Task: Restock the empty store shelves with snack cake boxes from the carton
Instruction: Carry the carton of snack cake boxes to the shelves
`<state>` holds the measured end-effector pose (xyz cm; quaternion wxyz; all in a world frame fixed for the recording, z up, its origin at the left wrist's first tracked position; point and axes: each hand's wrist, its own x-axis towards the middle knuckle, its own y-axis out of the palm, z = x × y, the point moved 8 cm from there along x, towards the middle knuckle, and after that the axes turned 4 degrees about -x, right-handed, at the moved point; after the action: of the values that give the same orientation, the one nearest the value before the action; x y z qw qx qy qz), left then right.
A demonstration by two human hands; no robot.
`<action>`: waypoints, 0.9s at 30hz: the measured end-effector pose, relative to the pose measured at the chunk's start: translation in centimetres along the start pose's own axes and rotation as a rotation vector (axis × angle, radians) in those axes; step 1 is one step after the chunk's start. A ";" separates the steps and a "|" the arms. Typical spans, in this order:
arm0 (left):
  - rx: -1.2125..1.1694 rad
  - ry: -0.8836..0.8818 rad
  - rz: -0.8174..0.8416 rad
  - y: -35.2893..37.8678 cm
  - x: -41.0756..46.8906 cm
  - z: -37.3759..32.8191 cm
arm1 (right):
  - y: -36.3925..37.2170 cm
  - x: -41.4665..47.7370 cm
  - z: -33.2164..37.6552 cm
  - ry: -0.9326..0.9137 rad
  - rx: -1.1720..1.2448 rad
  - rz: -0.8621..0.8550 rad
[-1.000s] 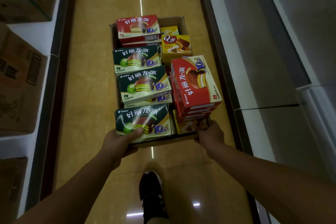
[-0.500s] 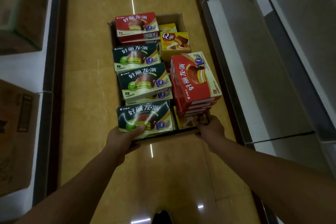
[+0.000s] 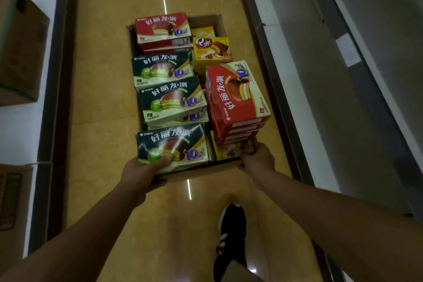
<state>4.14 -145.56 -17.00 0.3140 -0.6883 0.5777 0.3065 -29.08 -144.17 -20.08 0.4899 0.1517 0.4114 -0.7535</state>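
At the near rim of the open brown cardboard carton [image 3: 201, 170], the left hand [image 3: 139, 174] clamps the edge, thumb on the nearest dark green snack cake box [image 3: 174, 144]; the right hand [image 3: 257, 160] grips the near right corner. Best kept level, I judge: the red box stack [image 3: 235, 94] beyond overtops the rim.

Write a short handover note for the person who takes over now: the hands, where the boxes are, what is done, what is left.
Left hand grips the carton at its near edge, thumb on the nearest green box.
Right hand grips the carton's near right corner.
All boxes lie in the carton: green at left, red stack at right, yellow box behind.
Done: no box shelved.
Left: fill the empty shelf at the right.
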 end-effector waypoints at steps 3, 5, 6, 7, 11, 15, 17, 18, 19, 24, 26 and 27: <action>-0.005 0.000 0.007 0.5 2.5 -3.4 | 1.0 2.7 3.1 -0.002 -0.011 0.000; 0.003 0.002 0.003 0.9 4.2 -5.8 | 1.5 4.5 5.2 0.005 -0.016 -0.006; 0.004 0.001 0.004 1.2 5.0 -6.9 | 1.7 5.3 6.2 0.017 -0.013 -0.010; 0.002 0.003 0.007 1.4 5.7 -7.9 | 1.9 6.2 7.1 0.027 -0.007 -0.013; 0.001 0.005 0.011 2.4 8.3 -11.7 | 2.7 9.4 10.9 0.040 -0.023 -0.021; -0.007 0.010 0.014 3.5 10.5 -14.7 | 2.9 12.2 14.3 0.028 -0.048 -0.012; -0.008 0.016 0.014 4.1 11.4 -16.1 | 3.0 13.4 15.8 0.026 -0.050 -0.016; -0.010 0.017 0.022 4.3 12.0 -16.7 | 3.1 14.0 16.5 0.024 -0.048 -0.014; -0.010 0.016 0.028 4.5 12.5 -17.3 | 3.3 14.5 17.1 0.024 -0.048 -0.012; -0.006 0.002 0.038 4.7 15.0 -19.8 | 3.9 16.7 19.7 0.031 -0.045 -0.010; -0.006 0.001 0.049 4.8 15.8 -20.5 | 4.0 17.1 20.4 0.024 -0.051 -0.013; -0.003 0.000 0.052 4.8 16.0 -20.8 | 4.1 17.3 20.7 0.024 -0.049 -0.013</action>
<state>2.93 -172.19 -17.18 0.3050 -0.6735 0.5948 0.3156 -30.09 -171.43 -20.15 0.4834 0.1460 0.4367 -0.7445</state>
